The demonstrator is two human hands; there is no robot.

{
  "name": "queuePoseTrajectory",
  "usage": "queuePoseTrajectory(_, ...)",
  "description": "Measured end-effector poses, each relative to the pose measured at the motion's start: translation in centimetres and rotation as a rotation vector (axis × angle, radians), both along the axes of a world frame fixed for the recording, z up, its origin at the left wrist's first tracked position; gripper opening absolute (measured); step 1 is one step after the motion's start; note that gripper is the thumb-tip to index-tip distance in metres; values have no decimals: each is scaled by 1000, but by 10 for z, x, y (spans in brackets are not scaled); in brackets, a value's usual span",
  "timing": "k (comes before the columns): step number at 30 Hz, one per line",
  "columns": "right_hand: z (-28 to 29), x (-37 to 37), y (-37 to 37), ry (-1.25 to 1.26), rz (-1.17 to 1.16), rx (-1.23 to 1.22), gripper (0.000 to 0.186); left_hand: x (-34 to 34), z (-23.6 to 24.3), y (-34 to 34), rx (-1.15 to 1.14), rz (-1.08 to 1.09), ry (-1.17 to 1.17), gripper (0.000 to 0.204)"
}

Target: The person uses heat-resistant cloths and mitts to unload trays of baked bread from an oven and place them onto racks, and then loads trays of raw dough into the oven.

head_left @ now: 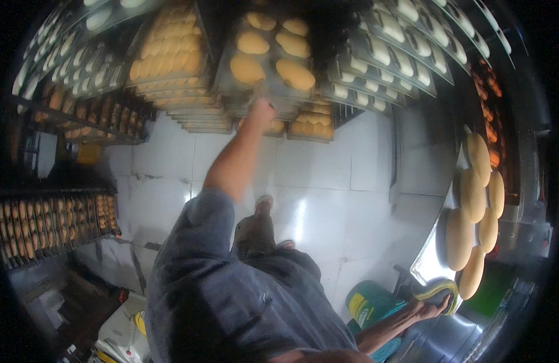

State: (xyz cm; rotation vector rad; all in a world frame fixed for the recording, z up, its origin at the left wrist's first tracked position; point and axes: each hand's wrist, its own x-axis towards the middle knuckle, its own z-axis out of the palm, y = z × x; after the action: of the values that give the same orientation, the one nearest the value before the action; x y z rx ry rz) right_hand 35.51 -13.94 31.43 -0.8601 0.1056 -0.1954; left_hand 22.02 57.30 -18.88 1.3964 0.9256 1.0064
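My left arm reaches forward to a metal tray (259,54) of several pale yellow loaves (247,70) in the middle rack. My left hand (262,110) is closed at the tray's near edge, apparently gripping it; the fingertips are slightly blurred. Low at the right, my right hand (432,310) grips a folded dark-and-yellow pad (439,291) at the end of another metal tray (429,257). That tray tilts along my right side and carries several long, pale, smooth loaves (473,193).
Racks of loaf trays (164,54) line the front, with white dough (406,72) at right. Browned rolls fill trays (46,224) at left. An oven opening (491,103) glows at far right. A teal bucket (367,308) stands on the tiled floor (315,157).
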Motion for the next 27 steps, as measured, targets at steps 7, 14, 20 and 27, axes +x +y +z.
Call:
queuePoseTrajectory(7,-30,-37,-60,46,-35,-158,37,-31,177,-102,386,-360,974,36)
queuePoseTrajectory(14,-78,-82,-32,235,346,50,34,-104,381,-342,433,-493,927,42)
queuePoseTrajectory(20,-99,-134,51,355,652,78,34,-149,443,-387,309,-636,859,47)
queuePoseTrajectory(27,-134,-163,169,577,1019,111,37,-206,365,-294,459,-523,1039,53)
